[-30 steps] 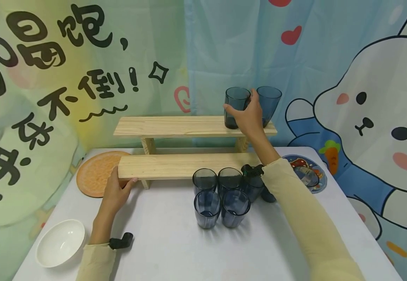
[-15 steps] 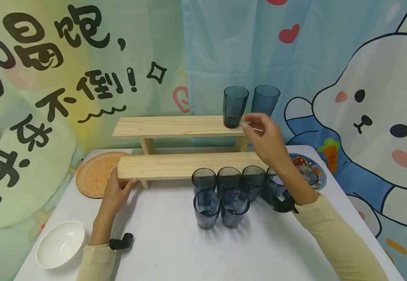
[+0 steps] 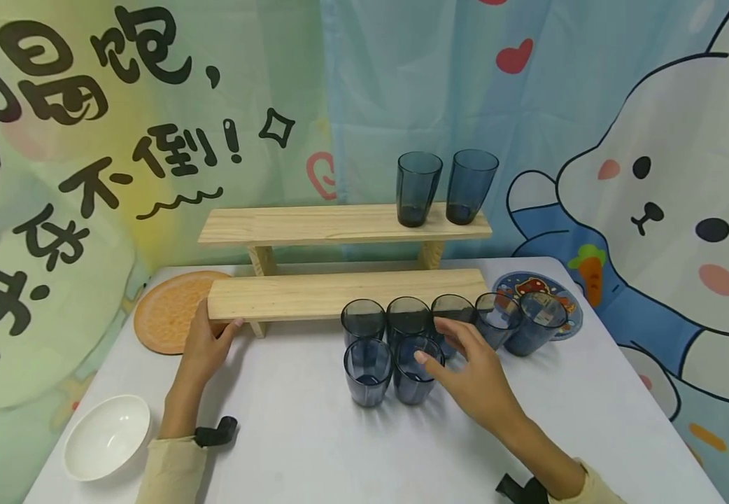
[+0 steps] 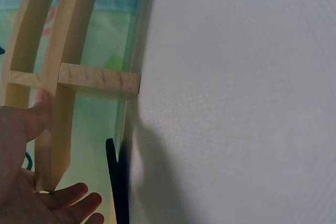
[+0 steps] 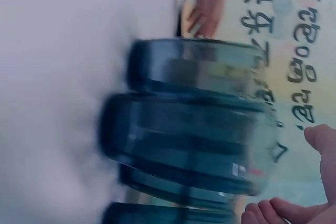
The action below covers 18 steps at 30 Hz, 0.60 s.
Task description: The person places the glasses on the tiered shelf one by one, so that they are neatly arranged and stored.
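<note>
My left hand (image 3: 203,350) grips the left end of the lower board of a two-tier wooden shelf (image 3: 301,297), also seen in the left wrist view, where the thumb of the hand (image 4: 23,135) lies on the board. Over the front right blue drinking glass (image 3: 411,390) hovers my right hand (image 3: 474,385), thumb and fingers spread. In the right wrist view the fingers stand apart from a blurred blue glass (image 5: 178,140). More blue glasses stand upright in a cluster before the shelf, one partly hidden by the right hand. Two glasses (image 3: 418,192) stand on the upper board.
An orange round mat (image 3: 169,315) lies at the back left, partly under the lower board's end. A white bowl (image 3: 109,437) sits at the front left. A blue patterned plate (image 3: 569,318) lies at the back right behind glasses. A printed curtain (image 3: 377,84) hangs behind the table.
My right hand has let go of the left glass on the upper board and come down toward the viewer to the glasses in front. The left hand has stayed on the shelf.
</note>
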### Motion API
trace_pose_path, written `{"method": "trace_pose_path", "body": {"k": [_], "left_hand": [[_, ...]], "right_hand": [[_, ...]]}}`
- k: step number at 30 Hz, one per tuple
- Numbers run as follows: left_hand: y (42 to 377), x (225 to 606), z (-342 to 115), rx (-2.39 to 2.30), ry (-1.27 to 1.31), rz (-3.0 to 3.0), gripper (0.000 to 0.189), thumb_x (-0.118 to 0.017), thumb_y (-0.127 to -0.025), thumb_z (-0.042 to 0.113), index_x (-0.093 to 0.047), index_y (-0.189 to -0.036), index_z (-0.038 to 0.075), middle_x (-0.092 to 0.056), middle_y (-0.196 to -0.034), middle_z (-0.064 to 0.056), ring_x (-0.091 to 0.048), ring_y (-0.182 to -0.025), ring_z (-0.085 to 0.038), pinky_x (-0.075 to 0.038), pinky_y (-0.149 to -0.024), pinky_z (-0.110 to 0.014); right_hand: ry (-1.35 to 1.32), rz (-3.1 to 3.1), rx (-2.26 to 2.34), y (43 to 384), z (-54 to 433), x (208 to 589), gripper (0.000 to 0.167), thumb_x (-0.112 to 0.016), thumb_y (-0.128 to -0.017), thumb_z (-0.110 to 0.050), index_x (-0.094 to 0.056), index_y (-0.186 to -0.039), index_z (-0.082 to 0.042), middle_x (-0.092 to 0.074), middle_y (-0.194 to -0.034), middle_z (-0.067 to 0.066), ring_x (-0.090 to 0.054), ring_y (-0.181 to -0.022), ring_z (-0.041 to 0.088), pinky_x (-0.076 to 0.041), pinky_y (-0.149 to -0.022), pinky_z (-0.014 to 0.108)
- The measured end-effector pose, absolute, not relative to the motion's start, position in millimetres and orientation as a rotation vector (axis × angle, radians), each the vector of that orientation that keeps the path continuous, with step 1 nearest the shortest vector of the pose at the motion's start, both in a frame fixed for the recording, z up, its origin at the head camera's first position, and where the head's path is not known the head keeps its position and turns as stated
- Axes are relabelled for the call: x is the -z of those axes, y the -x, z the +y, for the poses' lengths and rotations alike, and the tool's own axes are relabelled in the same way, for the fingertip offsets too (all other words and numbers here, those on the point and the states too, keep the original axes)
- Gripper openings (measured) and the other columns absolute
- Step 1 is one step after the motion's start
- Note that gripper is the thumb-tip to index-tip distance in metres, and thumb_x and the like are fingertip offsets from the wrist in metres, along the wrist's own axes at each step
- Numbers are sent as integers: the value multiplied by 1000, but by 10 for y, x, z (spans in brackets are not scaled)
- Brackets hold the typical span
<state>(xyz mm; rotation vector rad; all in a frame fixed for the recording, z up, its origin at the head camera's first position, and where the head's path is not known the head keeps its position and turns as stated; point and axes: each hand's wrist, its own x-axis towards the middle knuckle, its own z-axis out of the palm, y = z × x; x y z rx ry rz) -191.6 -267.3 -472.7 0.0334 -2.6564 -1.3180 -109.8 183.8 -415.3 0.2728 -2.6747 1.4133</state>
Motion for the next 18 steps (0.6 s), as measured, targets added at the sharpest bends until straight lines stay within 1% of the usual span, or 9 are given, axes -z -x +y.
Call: {"method": "trace_pose_path", "body": {"k": [2, 5, 8, 15, 18], "left_hand": [[1914, 4726, -2670, 1316, -29, -2657, 78, -65, -107, 21, -18, -160, -11, -34, -157, -39, -31, -152, -52, -24, -124, -64], [1913, 4729, -2670, 1312, -24, -2657, 78, -65, -107, 22, -18, -160, -11, -34, -157, -39, -31, -152, -52, -24, -124, -64], [1914, 4734, -2672, 1316, -18, -2653, 77, -65, -107, 21, -20, -160, -11, -36, -156, -38, -32, -151, -52, -25, -124, -64], [1922, 4749, -2676, 1348, -12, -2631, 75, -64, -107, 19, -20, -160, -10, -37, -156, -37, -35, -150, -51, -28, -123, -62], [1917, 4752, -2678, 1364, -16, -2630, 75, -64, -107, 19, -19, -161, -9, -36, -157, -37, -35, -150, -51, -31, -122, -62]], "right_hand": [[-245, -2688, -1402, 1054, 1810, 4235, 81, -78, -93, -53, -48, -154, -10, -49, -153, 10, -50, -142, 35, -42, -119, 52], [-212, -2684, -1409, 1033, 1765, 4331, 89, -85, -87, -53, -45, -154, -10, -49, -152, 9, -50, -141, 34, -42, -118, 52], [-189, -2680, -1422, 1032, 1728, 4393, 93, -89, -83, -51, -45, -154, -11, -49, -152, 9, -50, -142, 34, -41, -119, 51], [-139, -2735, -1373, 1019, 1686, 4481, 96, -89, -80, -58, -46, -156, -18, -50, -155, 12, -46, -145, 43, -41, -113, 67], [-129, -2736, -1388, 1028, 1678, 4514, 96, -89, -80, -57, -46, -156, -18, -50, -154, 13, -45, -145, 44, -41, -112, 69]]}}
